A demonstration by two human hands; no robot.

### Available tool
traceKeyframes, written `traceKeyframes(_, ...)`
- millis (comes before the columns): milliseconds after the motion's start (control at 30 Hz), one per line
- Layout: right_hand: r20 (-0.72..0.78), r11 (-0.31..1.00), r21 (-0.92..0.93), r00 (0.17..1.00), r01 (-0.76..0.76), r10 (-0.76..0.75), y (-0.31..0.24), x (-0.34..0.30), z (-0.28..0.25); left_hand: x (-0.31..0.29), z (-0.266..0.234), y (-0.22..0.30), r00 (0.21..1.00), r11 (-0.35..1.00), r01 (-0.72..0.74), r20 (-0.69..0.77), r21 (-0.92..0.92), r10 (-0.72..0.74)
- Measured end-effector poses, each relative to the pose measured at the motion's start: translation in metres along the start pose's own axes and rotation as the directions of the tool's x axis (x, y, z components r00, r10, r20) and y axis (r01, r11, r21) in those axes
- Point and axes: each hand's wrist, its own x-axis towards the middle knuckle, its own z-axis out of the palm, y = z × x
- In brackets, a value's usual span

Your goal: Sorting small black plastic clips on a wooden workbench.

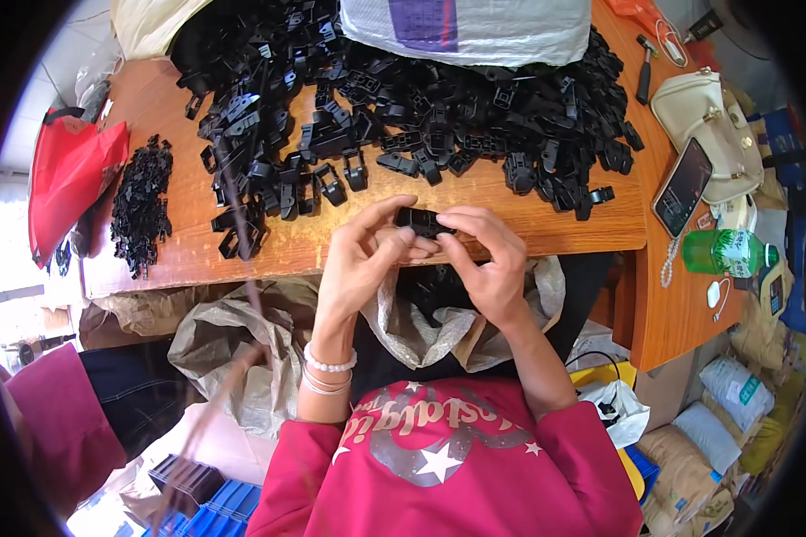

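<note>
A small black plastic part (418,220) is held between my two hands, just over the table's front edge. My left hand (367,249) pinches its left end with thumb and fingers. At its right end, the thumb and index finger of my right hand (488,255) close on it. Fingers partly cover the part, so its exact kind cannot be told. Beyond my hands lies a big heap of similar black plastic parts (439,125). Below them, an open woven sack (421,345) on my lap has black parts inside.
A smaller pile of tiny black pieces (141,206) lies at left beside a red bag (72,179). On the right are a phone (682,188), a green bottle (725,252), a cream handbag (707,121) and a hammer (645,72). A white sack (493,36) rests on the heap.
</note>
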Motion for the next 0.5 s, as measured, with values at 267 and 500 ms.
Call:
traceKeyframes(267,0.011,0.988,-0.079,0.992,0.129,-0.129,-0.004,-0.001,0.004,-0.008,0.005,-0.006,0.995,0.971,-0.073,-0.056,0.226,0.088)
traceKeyframes(500,0.029,0.958,-0.138,0.968,0.251,-0.249,-0.005,-0.004,0.005,-0.017,0.005,-0.002,0.99,0.957,-0.081,-0.087,0.279,0.109)
